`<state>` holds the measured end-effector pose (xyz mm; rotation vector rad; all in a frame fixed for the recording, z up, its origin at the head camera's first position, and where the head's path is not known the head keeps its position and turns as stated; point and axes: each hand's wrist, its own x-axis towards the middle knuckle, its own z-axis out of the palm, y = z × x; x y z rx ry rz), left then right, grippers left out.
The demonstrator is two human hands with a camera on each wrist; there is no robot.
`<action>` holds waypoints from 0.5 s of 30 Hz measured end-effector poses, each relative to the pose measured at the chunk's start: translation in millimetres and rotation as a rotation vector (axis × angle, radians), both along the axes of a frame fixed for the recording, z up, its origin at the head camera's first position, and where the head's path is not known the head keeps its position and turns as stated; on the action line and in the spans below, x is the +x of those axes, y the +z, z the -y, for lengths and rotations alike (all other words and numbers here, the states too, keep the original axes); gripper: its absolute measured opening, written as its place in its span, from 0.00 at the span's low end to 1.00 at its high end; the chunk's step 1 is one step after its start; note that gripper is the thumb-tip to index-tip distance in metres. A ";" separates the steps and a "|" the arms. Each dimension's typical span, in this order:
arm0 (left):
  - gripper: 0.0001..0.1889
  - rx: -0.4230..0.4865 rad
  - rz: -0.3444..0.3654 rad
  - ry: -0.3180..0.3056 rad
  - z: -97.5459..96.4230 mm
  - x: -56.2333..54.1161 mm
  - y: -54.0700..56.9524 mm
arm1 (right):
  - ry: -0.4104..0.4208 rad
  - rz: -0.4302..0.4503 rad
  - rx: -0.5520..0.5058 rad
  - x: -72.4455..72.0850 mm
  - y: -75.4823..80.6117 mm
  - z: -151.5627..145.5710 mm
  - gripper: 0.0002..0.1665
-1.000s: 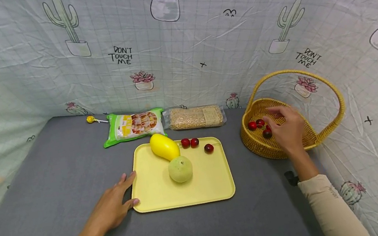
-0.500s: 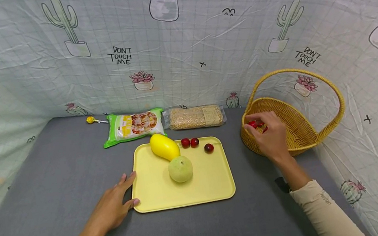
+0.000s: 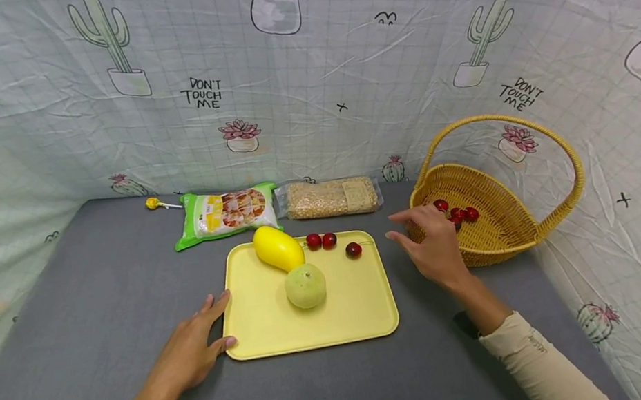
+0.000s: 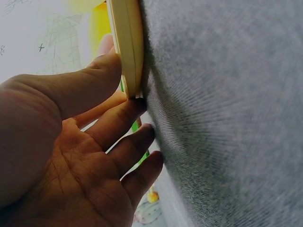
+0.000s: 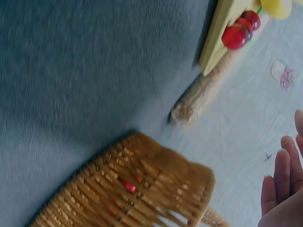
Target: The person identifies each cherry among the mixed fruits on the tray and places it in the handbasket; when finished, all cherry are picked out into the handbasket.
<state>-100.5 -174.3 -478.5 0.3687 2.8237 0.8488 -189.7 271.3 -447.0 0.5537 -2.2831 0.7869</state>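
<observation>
In the head view my left hand (image 3: 187,350) lies at the left side of a yellow tray (image 3: 268,330). Its thumb and index finger touch the tray's rim (image 4: 125,47), and the other fingertips rest at the cloth. A yellow mango (image 3: 278,249), a pale green round fruit (image 3: 305,286) and three dark red cherries (image 3: 353,250) lie on the tray. My right hand (image 3: 433,245) hovers between tray and wicker basket (image 3: 499,238), overlapping the basket's left rim. Thumb and fingers stand apart with nothing between them. Several cherries (image 3: 457,215) lie inside the basket.
Behind the tray lie a green-edged food bag (image 3: 228,212) and a clear pack of grain (image 3: 329,198). A yellow lollipop (image 3: 153,203) is at the back left. The basket's tall handle (image 3: 578,177) arches up at the right. A printed cloth (image 3: 303,91) hangs behind.
My right hand has moved left from inside the basket to its left side, uncovering cherries there. My left hand and the tray hold still.
</observation>
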 end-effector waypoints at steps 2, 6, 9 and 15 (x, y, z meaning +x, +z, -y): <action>0.47 -0.004 0.006 0.000 0.5 -0.6 0.1 | 0.016 0.013 0.017 0.7 -3.1 3.9 0.19; 0.47 -0.005 0.014 0.001 0.4 -0.8 1.0 | 0.047 0.054 0.055 1.7 -8.2 11.4 0.20; 0.47 -0.006 0.017 0.000 0.3 -1.1 1.7 | 0.062 0.109 0.085 2.2 -11.4 16.6 0.20; 0.47 -0.012 0.019 -0.002 -0.2 -0.7 2.9 | 0.087 0.273 0.140 2.3 -16.9 26.5 0.23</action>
